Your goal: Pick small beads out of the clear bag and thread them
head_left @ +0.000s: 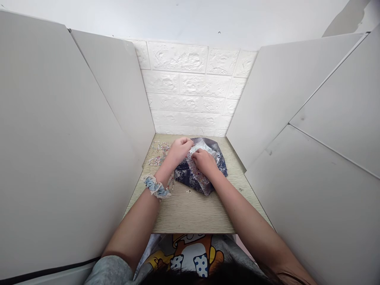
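White faux-brick wall [190, 85] and white side panels [276, 95] box in a wood-grain tabletop [190, 213], pretty snug setup. Mid-board sits a navy floral cloth [185, 178] with a silvery bubble-wrap pouch [203, 146] on top, its long axis running roughly front to back. Right hand [204, 162] is nearest, right over it, curled narrow and pinching the wrap. Left hand [179, 152] curls at its back-left edge, can't tell if it's gripping. Loose bead strands [158, 154] lie off left, and a denim lace scrunchie [156, 187] circles the left wrist.
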`<state>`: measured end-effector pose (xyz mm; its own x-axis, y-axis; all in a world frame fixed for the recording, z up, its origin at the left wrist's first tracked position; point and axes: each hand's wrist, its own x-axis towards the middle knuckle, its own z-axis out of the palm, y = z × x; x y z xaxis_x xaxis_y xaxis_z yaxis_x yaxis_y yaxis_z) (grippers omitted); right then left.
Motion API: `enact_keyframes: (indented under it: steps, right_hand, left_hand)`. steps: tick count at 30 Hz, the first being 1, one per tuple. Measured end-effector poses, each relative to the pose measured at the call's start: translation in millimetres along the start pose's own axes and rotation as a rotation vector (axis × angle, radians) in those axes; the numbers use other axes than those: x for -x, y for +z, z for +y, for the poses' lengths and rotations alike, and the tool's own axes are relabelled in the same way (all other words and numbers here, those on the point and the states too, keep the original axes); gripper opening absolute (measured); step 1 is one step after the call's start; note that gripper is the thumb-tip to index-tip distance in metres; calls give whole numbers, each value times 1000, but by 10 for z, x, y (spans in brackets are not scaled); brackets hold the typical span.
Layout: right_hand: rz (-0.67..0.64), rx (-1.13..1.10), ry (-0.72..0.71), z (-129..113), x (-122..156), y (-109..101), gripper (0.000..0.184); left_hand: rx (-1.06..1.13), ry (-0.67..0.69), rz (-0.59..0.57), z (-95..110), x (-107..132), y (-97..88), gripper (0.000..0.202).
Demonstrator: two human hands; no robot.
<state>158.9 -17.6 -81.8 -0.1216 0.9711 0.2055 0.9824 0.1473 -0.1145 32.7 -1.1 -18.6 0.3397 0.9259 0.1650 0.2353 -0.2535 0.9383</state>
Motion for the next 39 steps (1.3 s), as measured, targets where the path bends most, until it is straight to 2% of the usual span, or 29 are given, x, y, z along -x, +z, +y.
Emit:
enact_keyframes:
  steps: [4,7,10,14,21,27,39]
  right_hand:
    - [3,-26,-29,-13,5,17,21]
    - [77,-149,-1,-31,2,2,21]
    - [203,-553,70,-34,-5,-83,20]
    - [386,-1160,71,-4,19,-224,26]
    - [300,-1672,97,2,103,-306,20]
    - [247,-1753,84,-34,113,-344,21]
    - [209,-2025,102,-32,111,-315,18]
  left_hand:
    - [-3,2,-13,11,7,-1,13]
    - [-1,-5,-33,0,-6,0,15]
    - [27,-11,-30,-23,-28,2,16]
    - [50,-10,-79,-14,-30,3,20]
    - [77,41,-151,4,-21,22,21]
    - [89,76,-165,32,2,35,24]
    - [91,47,-190,100,44,29,23]
